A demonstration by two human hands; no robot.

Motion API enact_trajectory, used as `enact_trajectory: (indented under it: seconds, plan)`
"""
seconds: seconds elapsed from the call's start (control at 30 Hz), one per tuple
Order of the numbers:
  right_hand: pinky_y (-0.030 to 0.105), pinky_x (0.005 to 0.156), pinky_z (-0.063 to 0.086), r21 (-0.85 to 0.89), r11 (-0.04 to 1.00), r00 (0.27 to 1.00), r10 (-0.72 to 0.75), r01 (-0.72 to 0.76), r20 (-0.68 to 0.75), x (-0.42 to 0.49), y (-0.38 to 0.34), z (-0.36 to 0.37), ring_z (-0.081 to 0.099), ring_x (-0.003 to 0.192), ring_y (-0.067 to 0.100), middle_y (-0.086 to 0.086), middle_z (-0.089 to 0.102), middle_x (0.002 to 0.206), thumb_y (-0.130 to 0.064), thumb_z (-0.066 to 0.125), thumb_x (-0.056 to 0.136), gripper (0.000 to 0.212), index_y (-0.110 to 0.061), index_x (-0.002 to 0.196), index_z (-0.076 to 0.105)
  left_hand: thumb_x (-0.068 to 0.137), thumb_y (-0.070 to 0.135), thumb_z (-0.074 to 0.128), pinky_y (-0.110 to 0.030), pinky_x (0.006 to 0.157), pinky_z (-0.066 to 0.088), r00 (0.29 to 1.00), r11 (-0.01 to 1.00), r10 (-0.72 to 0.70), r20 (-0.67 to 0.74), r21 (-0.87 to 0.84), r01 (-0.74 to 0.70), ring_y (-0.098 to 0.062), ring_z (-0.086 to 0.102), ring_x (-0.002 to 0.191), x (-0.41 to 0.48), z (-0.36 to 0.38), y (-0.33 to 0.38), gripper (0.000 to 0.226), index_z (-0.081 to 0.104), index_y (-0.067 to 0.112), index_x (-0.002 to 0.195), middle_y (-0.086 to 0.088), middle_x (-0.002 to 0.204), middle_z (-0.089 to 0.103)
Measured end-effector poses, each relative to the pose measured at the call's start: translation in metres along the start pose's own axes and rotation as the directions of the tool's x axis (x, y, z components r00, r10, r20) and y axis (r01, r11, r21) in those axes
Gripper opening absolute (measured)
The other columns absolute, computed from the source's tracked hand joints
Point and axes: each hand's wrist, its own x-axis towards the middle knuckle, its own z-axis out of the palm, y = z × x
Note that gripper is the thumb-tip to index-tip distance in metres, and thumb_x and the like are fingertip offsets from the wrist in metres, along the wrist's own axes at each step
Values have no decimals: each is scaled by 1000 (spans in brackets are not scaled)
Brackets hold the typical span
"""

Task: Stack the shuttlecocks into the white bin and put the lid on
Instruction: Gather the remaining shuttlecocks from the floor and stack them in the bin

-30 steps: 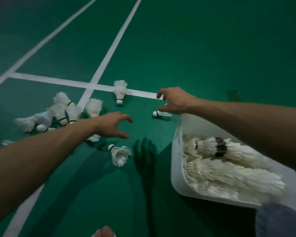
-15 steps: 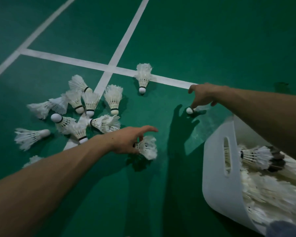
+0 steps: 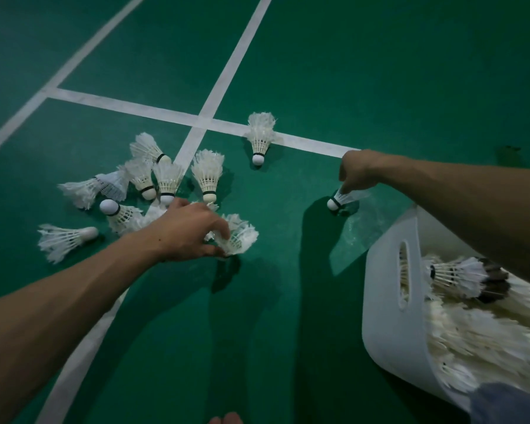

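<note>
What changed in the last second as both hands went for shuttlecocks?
The left hand, open a second ago, came down and now grips the nearest shuttlecock by its feathers. The right hand closed its fingers on the shuttlecock beside the white bin. The pile and the lone shuttlecock on the line lie as before.

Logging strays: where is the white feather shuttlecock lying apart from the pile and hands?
Head view, upper centre: the lone shuttlecock lies across the white court line, between the pile at left and the right hand.
</note>
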Motion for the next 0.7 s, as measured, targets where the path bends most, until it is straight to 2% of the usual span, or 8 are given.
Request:
enact_trajectory:
  seconds: [0.07,0.17,0.33,0.4,0.5,0.57,0.63,0.7]
  plan:
    - [35,80,57,39,999,999,-22,24,-49,-2,-4,-1,68,92,28,11,70,112,-32,72,82,41,-5,112,70,85,51,62,-38,102,30,998,1000,6,61,27,-8,-7,48,120,-3,1,-4,37,58,38,119,17,127,58]
    - [31,87,52,155,984,991,-73,89,-108,-9,-10,-3,66,102,27,8,69,117,-24,72,82,38,-7,116,69,87,40,65,-28,93,39,991,999,-1,131,-32,5,-11,52,113,-4,3,-11,41,56,31,125,8,128,59]
    - [22,77,45,309,924,959,-155,225,-236,-32,-21,-11,62,91,18,5,69,117,-21,76,78,44,-9,120,67,84,16,71,-29,88,49,995,948,-102,15,-302,102,-8,61,89,-3,-3,-15,39,63,24,120,2,114,67]
    - [17,66,46,370,888,947,-183,274,-263,-45,-23,-13,62,79,12,5,69,116,-18,77,78,44,-11,121,67,82,9,72,-31,89,52,984,876,-178,-23,-458,148,-9,64,89,-3,-9,-10,44,61,22,123,5,112,64]
    - [7,45,41,511,797,933,-178,323,-311,-67,-19,-17,59,62,3,4,69,107,-9,76,77,46,-10,122,65,79,3,74,-22,73,55,955,685,-287,-73,-713,151,-7,67,87,-2,-20,5,52,58,20,125,1,111,68]
    - [8,50,45,611,715,926,-142,340,-349,-86,-12,-23,62,63,4,1,68,104,-5,77,76,49,-10,123,64,77,2,75,-16,64,52,932,560,-348,-98,-819,123,-6,67,84,0,-30,20,58,54,15,130,-1,106,69]
    - [12,60,53,677,644,919,-105,355,-381,-108,-1,-29,65,70,5,0,68,107,0,77,75,49,-9,122,65,75,-1,74,-22,72,54,912,440,-390,-127,-896,63,-10,68,88,3,-39,39,64,50,10,133,-6,112,67]
    - [17,69,56,713,609,916,-60,348,-396,-134,18,-30,68,79,9,-1,66,111,2,77,75,49,-9,121,65,74,-2,74,-22,77,52,904,377,-396,-159,-926,2,-10,67,91,7,-49,58,67,50,10,134,-6,115,65]
